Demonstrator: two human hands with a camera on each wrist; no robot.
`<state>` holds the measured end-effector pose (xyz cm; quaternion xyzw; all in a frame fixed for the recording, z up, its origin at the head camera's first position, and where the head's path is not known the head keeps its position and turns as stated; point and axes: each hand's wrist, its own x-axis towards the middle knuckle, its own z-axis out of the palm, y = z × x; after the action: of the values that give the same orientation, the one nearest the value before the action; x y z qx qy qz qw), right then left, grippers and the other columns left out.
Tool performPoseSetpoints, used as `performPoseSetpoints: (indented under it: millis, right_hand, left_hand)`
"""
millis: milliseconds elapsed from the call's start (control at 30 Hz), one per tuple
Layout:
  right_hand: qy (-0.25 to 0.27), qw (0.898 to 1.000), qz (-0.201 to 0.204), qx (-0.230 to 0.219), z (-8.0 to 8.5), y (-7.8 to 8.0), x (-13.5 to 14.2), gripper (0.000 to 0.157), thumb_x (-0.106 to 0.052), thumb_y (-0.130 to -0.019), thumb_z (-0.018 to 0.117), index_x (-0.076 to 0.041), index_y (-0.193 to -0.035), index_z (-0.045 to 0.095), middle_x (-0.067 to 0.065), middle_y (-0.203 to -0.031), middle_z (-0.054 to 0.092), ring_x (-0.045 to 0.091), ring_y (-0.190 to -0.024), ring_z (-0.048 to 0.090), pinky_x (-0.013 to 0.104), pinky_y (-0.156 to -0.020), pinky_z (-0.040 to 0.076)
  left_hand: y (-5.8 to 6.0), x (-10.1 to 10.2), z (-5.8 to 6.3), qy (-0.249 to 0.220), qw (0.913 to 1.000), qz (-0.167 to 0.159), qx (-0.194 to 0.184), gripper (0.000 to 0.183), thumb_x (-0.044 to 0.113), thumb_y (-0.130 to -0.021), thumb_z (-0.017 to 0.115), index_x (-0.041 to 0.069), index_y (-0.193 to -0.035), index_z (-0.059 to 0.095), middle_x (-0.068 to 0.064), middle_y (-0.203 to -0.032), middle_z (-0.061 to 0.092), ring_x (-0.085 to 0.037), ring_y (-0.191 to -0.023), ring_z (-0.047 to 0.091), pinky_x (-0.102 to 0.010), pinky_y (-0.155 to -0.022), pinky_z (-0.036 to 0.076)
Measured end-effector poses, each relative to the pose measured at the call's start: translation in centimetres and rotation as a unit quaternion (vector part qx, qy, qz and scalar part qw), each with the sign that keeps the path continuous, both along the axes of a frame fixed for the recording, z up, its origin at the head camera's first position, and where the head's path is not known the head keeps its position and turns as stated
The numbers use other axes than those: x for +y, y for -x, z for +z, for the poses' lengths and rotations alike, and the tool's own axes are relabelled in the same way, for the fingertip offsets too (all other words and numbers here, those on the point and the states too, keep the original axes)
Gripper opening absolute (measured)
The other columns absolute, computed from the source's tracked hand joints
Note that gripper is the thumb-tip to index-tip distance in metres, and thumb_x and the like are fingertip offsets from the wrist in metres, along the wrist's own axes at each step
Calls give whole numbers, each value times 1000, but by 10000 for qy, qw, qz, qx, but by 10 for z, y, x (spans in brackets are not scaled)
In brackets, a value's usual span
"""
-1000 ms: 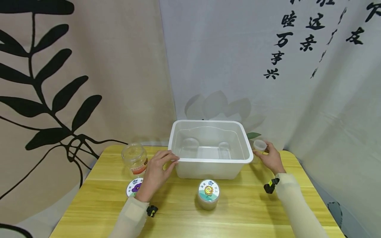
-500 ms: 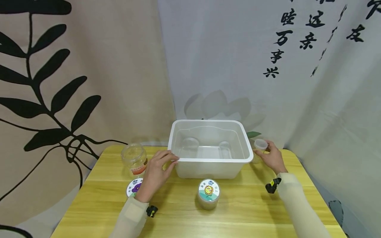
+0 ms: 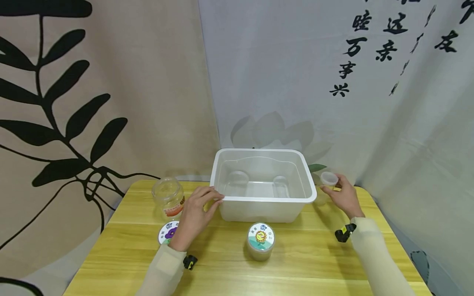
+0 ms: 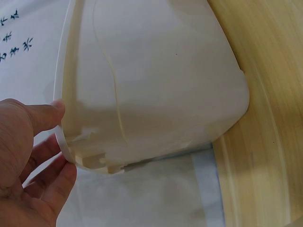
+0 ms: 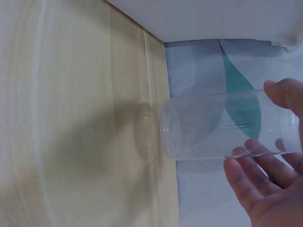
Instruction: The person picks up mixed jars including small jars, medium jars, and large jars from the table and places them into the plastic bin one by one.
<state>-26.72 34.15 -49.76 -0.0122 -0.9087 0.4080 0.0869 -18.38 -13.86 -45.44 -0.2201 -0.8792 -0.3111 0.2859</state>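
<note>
My left hand (image 3: 197, 213) pinches the rim of a white plastic tub (image 3: 259, 210) at its near left corner; thumb and fingers lie on either side of the rim in the left wrist view. To the right of the tub, my right hand (image 3: 344, 198) holds a clear plastic cup (image 5: 203, 126) between thumb and fingers. Its base is close over the wooden table (image 5: 85, 156) in the right wrist view. Two clear, rounded shapes, one of them a see-through container (image 3: 237, 183), show inside the tub.
A clear empty jar (image 3: 167, 194) with an orange label stands left of the tub. Near it lies a round lid with a purple flower (image 3: 168, 232), partly hidden by my left wrist. A lidded jar with a sunflower picture (image 3: 261, 241) stands in front of the tub. Printed curtains hang behind.
My right hand has shifted slightly to the right with the cup, a little farther from the tub. The left hand stays on the rim.
</note>
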Motion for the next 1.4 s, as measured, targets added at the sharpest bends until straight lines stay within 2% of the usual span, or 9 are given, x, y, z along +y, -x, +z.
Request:
performPoseSetpoints:
  millis: [200, 433, 633, 867, 1167, 1333, 1400]
  right_hand:
    - [-14, 10000, 39, -15, 6, -4, 0, 82, -45, -95, 71, 1, -153, 36, 33, -143, 54, 49, -127, 54, 64, -100, 50]
    - [-10, 9998, 43, 206, 18, -10, 1, 77, -41, -97, 71, 2, -151, 38, 31, -142, 56, 45, -128, 55, 58, -104, 51]
    - [36, 9996, 55, 272, 29, -17, 1, 77, -42, -98, 69, 2, -152, 36, 31, -143, 54, 47, -129, 54, 61, -105, 49]
    - [-15, 9994, 18, 337, 42, -22, -1, 80, -46, -97, 68, 1, -153, 36, 30, -143, 56, 44, -127, 56, 60, -105, 50]
    - [-53, 9992, -71, 387, 63, -34, -7, 78, -44, -97, 69, -1, -153, 36, 30, -142, 57, 45, -126, 57, 60, -105, 49]
    - [-141, 9991, -114, 372, 74, -38, -8, 79, -45, -97, 69, -2, -154, 36, 29, -143, 56, 44, -126, 57, 54, -103, 52]
    - [-170, 9991, -112, 384, 78, -39, -8, 79, -45, -97, 68, -2, -155, 36, 28, -143, 57, 43, -125, 58, 48, -100, 54]
  left_hand:
    - [-1, 0, 0, -2, 10000, 26, 48, 16, 12, -84, 85, 19, -97, 79, 2, -108, 75, -22, -112, 68, -42, -93, 61]
    - [0, 0, -1, 28, 10000, 44, 52, 16, 12, -85, 85, 19, -98, 79, 0, -109, 76, -22, -111, 68, -42, -92, 61]
    - [-1, 0, 1, 50, 10000, 75, -36, 15, 13, -85, 84, 20, -98, 79, 0, -109, 76, -22, -110, 68, -41, -92, 61]
    - [0, 0, -2, 54, 9999, 66, 56, 16, 13, -85, 85, 20, -97, 79, 2, -108, 75, -21, -109, 68, -41, -91, 62]
    - [0, 0, -1, 26, 10000, 31, -1, 15, 13, -85, 84, 19, -97, 78, 0, -108, 75, -22, -110, 68, -41, -91, 61]
    - [-1, -1, -1, 28, 10000, 38, 1, 15, 13, -86, 84, 19, -98, 78, 3, -108, 75, -21, -109, 68, -41, -91, 61]
    - [0, 0, -1, 29, 10000, 40, 0, 15, 13, -85, 84, 19, -97, 78, 2, -108, 75, -21, -109, 68, -41, -91, 61]
